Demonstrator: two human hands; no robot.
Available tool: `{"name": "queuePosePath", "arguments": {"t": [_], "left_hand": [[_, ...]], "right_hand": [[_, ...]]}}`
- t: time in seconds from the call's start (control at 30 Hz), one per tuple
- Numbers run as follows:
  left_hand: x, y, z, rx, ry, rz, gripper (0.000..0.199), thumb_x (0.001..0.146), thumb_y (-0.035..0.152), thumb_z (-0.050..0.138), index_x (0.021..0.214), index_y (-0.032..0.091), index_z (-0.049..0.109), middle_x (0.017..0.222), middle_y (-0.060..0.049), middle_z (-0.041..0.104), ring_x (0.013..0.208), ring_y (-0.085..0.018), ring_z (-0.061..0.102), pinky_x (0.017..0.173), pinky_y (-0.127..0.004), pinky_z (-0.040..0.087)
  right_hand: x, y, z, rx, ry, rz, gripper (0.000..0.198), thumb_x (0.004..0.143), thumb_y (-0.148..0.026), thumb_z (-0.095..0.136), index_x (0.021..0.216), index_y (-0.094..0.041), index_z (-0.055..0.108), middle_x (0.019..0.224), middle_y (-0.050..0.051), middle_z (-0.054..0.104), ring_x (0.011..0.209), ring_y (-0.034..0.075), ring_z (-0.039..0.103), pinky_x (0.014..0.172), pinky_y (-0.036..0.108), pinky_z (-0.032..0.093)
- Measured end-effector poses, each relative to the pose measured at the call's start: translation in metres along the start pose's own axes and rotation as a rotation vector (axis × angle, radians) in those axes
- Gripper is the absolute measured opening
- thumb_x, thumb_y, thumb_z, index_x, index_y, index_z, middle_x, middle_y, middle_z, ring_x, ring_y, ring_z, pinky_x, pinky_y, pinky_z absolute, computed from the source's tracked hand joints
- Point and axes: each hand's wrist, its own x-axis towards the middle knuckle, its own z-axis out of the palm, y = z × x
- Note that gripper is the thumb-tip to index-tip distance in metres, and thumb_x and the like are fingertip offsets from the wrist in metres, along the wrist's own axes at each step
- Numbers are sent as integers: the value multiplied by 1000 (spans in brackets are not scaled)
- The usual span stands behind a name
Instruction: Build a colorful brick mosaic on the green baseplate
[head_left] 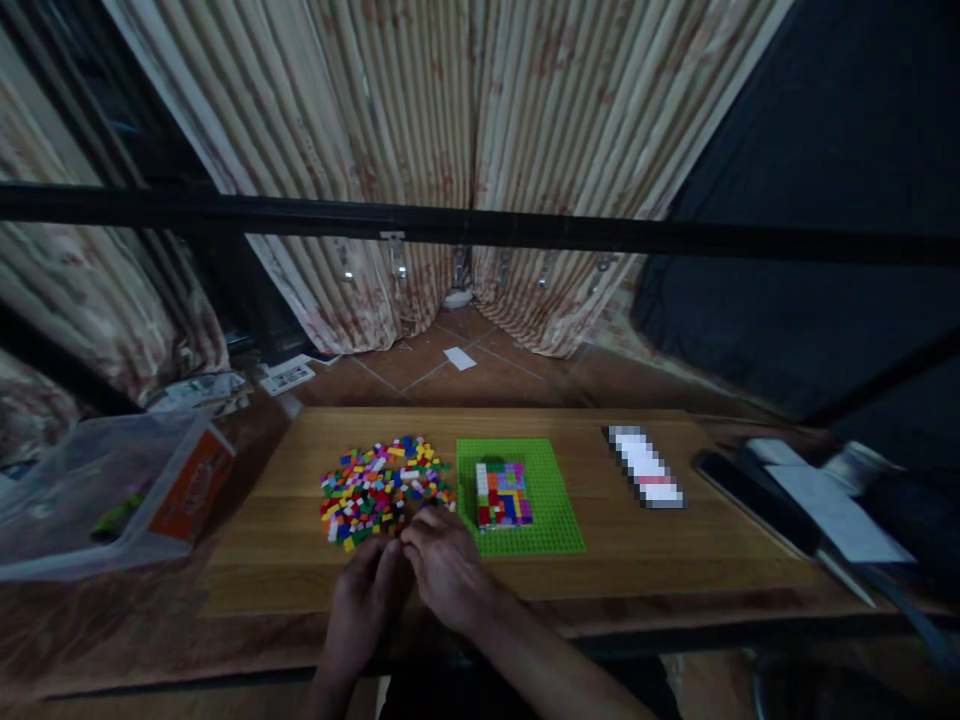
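Observation:
My left hand (pixel 363 592) and my right hand (pixel 444 568) meet at the fingertips, just in front of a loose pile of small coloured toy bricks (pixel 375 490). Both are closed in a pinch; whatever lies between the fingers is too small and dark to make out. Right of the pile lies a green studded baseplate (pixel 559 520), near my right hand. On its left part stands a square block of joined bricks (pixel 504 495) in white, red, blue, purple, yellow and other colours.
The wooden board (pixel 277 560) bears all this, with a pixelated white item (pixel 645 465) to the right. A clear plastic box (pixel 112 490) with an orange label stands left. A dark phone-like slab (pixel 757 500) and white papers (pixel 840 510) lie right. A black bar (pixel 480 222) crosses beyond.

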Motion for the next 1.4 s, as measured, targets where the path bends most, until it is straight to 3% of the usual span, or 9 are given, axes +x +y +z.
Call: {"name": "queuePosePath", "arguments": {"t": [0.17,0.3,0.4,0.53,0.7,0.9,1.13,1.4], "left_hand": [[4,0,-5,-239,-65,-142,39,68,54,71,69,16,59,61,2,55,55,-11,48,52,-20,42],[3,-3,-11,-342,-113,-222,38,65,49,75,65,16,57,53,5,46,47,-7,38,46,-18,37],[3,-2,-12,-411,-109,-250,36,63,47,78,67,16,59,56,4,49,50,-9,44,48,-19,40],[3,4,-10,-459,-92,-252,39,57,46,81,71,15,62,62,1,55,59,-12,52,53,-20,43],[2,17,-4,-348,31,-253,45,48,47,85,74,16,64,59,4,55,51,-9,46,46,-18,40],[4,20,-1,-343,71,-264,51,37,46,88,73,17,67,66,2,64,57,-12,56,52,-19,47],[1,21,-2,-258,31,-201,51,45,51,85,81,17,72,72,-2,70,64,-17,62,59,-25,52],[-14,28,24,-242,-64,-161,45,58,51,79,83,14,72,58,0,62,55,-13,56,54,-24,47]], "right_hand": [[0,-1,2,1,18,-51,13,92,-24,49,85,-20,59,86,1,61,88,15,54,85,28,39],[2,-2,5,12,43,-130,19,93,-23,46,78,-19,58,83,1,62,87,14,54,84,25,39],[2,0,7,93,72,-166,21,94,-21,43,80,-19,59,83,1,64,86,12,56,84,22,39],[8,7,7,124,102,-89,22,94,-21,43,82,-19,61,83,1,66,83,12,58,80,21,40],[28,19,2,-96,27,80,18,87,-17,49,83,-17,66,91,6,69,88,18,59,80,28,43],[32,23,2,-122,21,87,19,83,-12,50,87,-16,68,95,8,70,93,20,60,83,30,43],[-10,2,-11,116,114,-30,20,91,-19,45,91,-20,65,90,2,68,88,15,58,85,26,41],[-41,3,-26,464,225,172,16,87,-15,54,82,-20,68,78,-1,66,80,11,59,76,21,42]]}}
